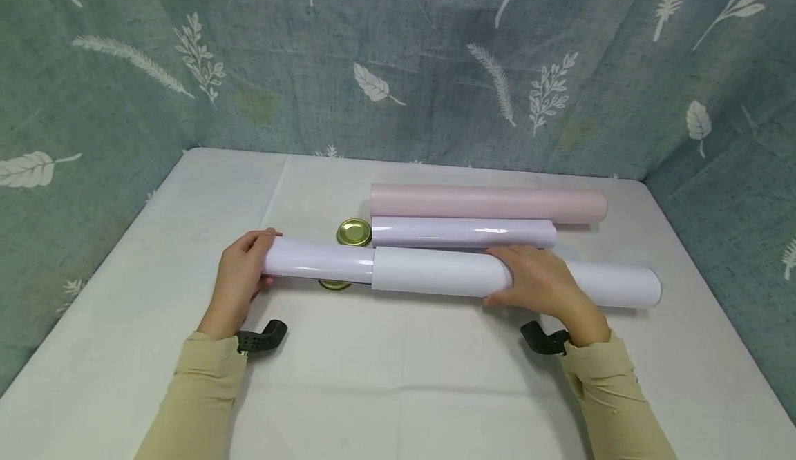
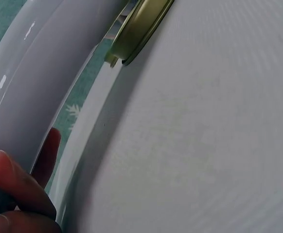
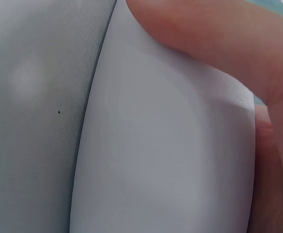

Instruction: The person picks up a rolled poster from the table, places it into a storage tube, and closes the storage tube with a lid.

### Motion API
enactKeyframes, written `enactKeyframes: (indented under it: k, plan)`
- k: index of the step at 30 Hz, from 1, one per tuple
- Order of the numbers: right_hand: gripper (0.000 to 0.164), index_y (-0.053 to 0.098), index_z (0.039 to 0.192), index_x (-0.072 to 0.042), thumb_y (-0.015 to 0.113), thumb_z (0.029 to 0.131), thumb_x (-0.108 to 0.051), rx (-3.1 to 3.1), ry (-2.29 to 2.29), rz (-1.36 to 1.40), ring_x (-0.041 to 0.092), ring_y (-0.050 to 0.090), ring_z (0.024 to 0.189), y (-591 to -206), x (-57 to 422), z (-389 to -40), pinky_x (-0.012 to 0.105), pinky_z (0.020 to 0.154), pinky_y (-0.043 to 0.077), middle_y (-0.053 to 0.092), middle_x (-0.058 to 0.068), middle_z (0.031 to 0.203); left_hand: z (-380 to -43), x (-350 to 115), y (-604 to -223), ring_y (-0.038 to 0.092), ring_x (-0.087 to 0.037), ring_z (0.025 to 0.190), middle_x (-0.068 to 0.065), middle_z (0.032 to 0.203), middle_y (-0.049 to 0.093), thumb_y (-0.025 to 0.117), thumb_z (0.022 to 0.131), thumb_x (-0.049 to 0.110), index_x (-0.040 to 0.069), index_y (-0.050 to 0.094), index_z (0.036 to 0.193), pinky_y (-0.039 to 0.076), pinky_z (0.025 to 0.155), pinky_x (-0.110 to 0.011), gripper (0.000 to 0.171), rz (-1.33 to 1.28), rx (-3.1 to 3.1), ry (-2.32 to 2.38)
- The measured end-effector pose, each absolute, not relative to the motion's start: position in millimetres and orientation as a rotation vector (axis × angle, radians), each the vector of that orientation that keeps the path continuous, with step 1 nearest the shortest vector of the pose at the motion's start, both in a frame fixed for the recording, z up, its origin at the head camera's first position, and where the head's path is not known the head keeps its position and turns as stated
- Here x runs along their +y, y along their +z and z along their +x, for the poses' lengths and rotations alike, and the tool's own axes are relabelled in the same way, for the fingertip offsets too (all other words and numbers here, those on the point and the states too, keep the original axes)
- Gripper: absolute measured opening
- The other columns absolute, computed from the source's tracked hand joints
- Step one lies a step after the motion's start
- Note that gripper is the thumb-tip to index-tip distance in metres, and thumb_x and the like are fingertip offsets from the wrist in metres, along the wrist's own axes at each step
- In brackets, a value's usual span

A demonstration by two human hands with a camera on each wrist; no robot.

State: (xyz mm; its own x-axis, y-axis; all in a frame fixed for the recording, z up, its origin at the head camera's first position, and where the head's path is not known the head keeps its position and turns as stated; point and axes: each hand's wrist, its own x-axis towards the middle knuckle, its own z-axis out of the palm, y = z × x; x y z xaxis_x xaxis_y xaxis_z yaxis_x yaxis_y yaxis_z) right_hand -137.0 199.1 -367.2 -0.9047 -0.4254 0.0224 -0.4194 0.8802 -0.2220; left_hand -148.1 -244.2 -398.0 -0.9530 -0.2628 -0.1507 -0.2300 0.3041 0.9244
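My left hand (image 1: 239, 273) grips the left end of a glossy pale lavender roll (image 1: 320, 260), fingers and thumb curled round it. The lavender roll's right end meets the left edge of a wider matt white roll (image 1: 441, 271), in line with it. My right hand (image 1: 537, 280) holds the white roll from above near its middle, with the thumb (image 3: 195, 34) across it in the right wrist view. A gold jar lid (image 1: 334, 285) shows partly from under the lavender roll. In the left wrist view, a gold lid (image 2: 139, 34) sits against that roll's underside.
Behind the held rolls lie a second glossy lavender roll (image 1: 460, 233) and a pink roll (image 1: 488, 204). Another gold lid (image 1: 354, 232) lies by their left ends. A white cloth covers the table (image 1: 398, 391); a green leaf-patterned curtain (image 1: 398, 52) hangs around its back and sides.
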Motion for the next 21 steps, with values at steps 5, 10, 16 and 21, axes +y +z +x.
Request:
enactKeyframes:
  k: [5, 10, 16, 21]
  plan:
    - [0.083, 0.049, 0.126, -0.02, 0.073, 0.057, -0.06, 3.023, -0.347, -0.686, 0.026, 0.049, 0.106, -368.8, 199.9, -137.4, 0.048, 0.083, 0.036, 0.054, 0.005, 0.12, -148.2, -246.8, -395.8, 0.046, -0.012, 0.056, -0.004, 0.121, 0.043, 0.046, 0.085, 0.055, 0.019, 0.055, 0.118, 0.041, 0.042, -0.024, 0.049, 0.474, -2.472, -1.886]
    - [0.083, 0.049, 0.125, -0.02, 0.073, 0.056, -0.06, 3.02, -0.349, -0.683, 0.025, 0.05, 0.106, -368.2, 200.1, -137.8, 0.047, 0.082, 0.038, 0.054, 0.005, 0.119, -148.3, -248.5, -395.6, 0.045, -0.01, 0.047, -0.007, 0.117, 0.044, 0.046, 0.085, 0.055, 0.021, 0.053, 0.12, 0.039, 0.04, -0.024, 0.049, 0.443, -2.492, -1.908]
    - [0.082, 0.05, 0.124, -0.021, 0.073, 0.056, -0.06, 3.022, -0.357, -0.671, 0.025, 0.05, 0.104, -367.5, 200.8, -138.1, 0.046, 0.081, 0.039, 0.055, 0.004, 0.118, -148.9, -252.2, -394.6, 0.046, -0.01, 0.046, -0.01, 0.107, 0.047, 0.047, 0.082, 0.059, 0.023, 0.051, 0.119, 0.038, 0.039, -0.026, 0.052, 0.363, -2.552, -1.913]
    - [0.082, 0.05, 0.124, -0.021, 0.074, 0.056, -0.059, 3.016, -0.359, -0.665, 0.026, 0.05, 0.105, -367.7, 200.7, -137.9, 0.047, 0.082, 0.038, 0.054, 0.005, 0.118, -147.1, -254.6, -394.0, 0.047, -0.011, 0.05, -0.011, 0.106, 0.047, 0.048, 0.08, 0.06, 0.023, 0.049, 0.121, 0.039, 0.041, -0.027, 0.055, 0.328, -2.581, -1.925]
